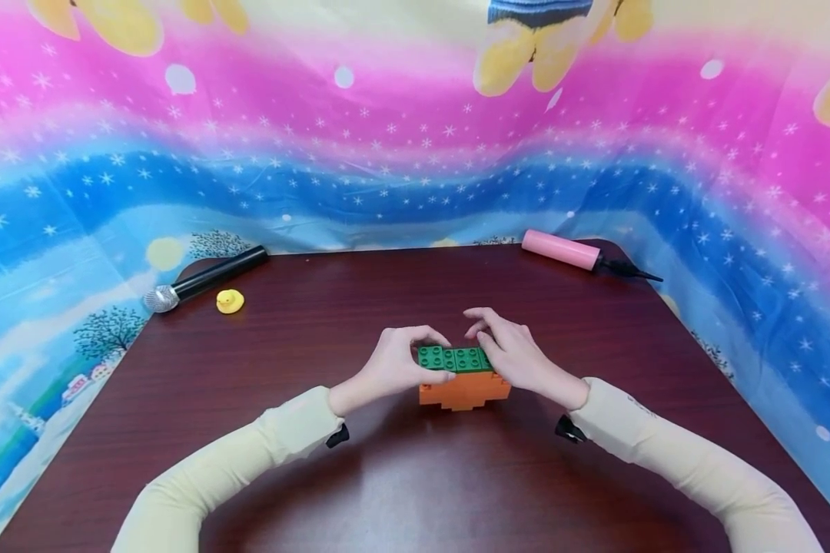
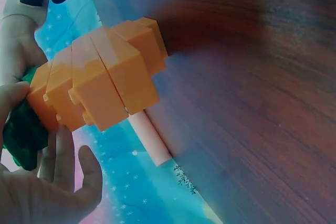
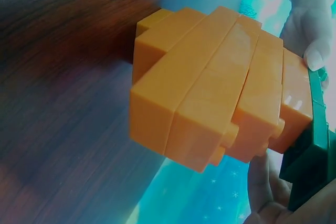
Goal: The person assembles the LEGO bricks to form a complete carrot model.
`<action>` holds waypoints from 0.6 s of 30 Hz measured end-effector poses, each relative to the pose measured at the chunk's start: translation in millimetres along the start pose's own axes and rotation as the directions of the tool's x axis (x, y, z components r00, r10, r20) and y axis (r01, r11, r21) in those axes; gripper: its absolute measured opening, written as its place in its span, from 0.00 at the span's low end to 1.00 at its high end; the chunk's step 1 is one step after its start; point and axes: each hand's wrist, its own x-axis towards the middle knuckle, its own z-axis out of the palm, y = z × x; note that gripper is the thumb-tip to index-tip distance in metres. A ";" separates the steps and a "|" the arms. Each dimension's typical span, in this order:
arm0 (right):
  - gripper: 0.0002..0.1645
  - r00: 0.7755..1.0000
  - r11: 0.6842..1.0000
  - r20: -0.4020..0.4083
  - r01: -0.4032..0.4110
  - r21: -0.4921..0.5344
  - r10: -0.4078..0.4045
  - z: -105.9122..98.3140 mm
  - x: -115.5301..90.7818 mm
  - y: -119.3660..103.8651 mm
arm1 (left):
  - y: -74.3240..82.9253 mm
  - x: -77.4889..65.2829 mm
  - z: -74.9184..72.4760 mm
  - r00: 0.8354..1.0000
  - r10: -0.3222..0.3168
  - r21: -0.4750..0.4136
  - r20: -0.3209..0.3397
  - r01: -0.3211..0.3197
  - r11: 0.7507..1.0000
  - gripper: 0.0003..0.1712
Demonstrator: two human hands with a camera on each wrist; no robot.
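Observation:
A stepped build of orange toy building blocks (image 1: 462,390) stands upright near the middle of the table, topped by a row of green studded blocks (image 1: 467,359). My left hand (image 1: 396,359) grips the left end of the green row, thumb along the near side and fingers behind. At the right end, my right hand (image 1: 519,357) holds the green row, with its index finger bent above the far side. In the left wrist view the orange blocks (image 2: 113,72) narrow in steps towards the table. The right wrist view shows a green block (image 3: 310,156) by my right palm.
On the dark wooden table (image 1: 304,476), a black microphone (image 1: 210,276) and a small yellow rubber duck (image 1: 230,301) lie at the back left. A pink hand pump (image 1: 563,250) with a black nozzle lies at the back right. A patterned cloth (image 1: 387,153) hangs behind.

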 end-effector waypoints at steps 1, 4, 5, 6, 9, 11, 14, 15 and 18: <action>0.22 1.000 1.000 -0.007 0.000 -0.020 0.000 0.7 0.1 -0.5 | 0.2 -0.3 0.6 1.000 0.004 0.007 -0.003 -0.004 1.000 0.18; 0.27 0.999 0.996 -0.044 0.009 -0.090 -0.013 3.0 0.6 -3.1 | 0.2 -0.6 2.2 1.000 0.018 0.025 -0.018 -0.017 1.000 0.18; 0.28 0.998 0.993 -0.058 0.012 -0.118 -0.019 3.7 0.7 -4.0 | 0.3 -0.6 2.7 1.000 0.021 0.029 -0.023 -0.020 0.999 0.18; 0.29 0.997 0.989 -0.068 0.015 -0.144 -0.025 4.3 0.7 -4.8 | 0.3 -0.4 3.2 0.999 0.025 0.033 -0.026 -0.024 0.999 0.18; 0.31 0.995 0.979 -0.091 0.025 -0.200 -0.044 4.7 1.1 -6.9 | -0.1 -0.1 4.1 0.999 0.035 0.027 -0.030 -0.034 0.999 0.17; 0.32 0.995 0.980 -0.092 0.028 -0.198 -0.047 3.7 1.6 -8.0 | -0.7 0.1 4.6 0.999 0.043 0.025 -0.031 -0.042 0.999 0.17; 0.33 0.996 0.993 -0.083 0.024 -0.119 -0.034 0.6 3.4 -7.7 | -2.3 0.0 5.1 0.998 0.055 0.032 -0.039 -0.054 0.998 0.17; 0.33 0.997 0.997 -0.078 0.018 -0.078 -0.024 -0.8 4.0 -7.4 | -2.6 0.0 5.2 0.997 0.059 0.034 -0.043 -0.057 0.998 0.17; 0.31 0.997 0.999 -0.075 -0.015 0.031 0.018 -6.6 4.9 -4.1 | -3.3 -0.2 5.3 0.997 0.063 0.038 -0.046 -0.061 0.997 0.17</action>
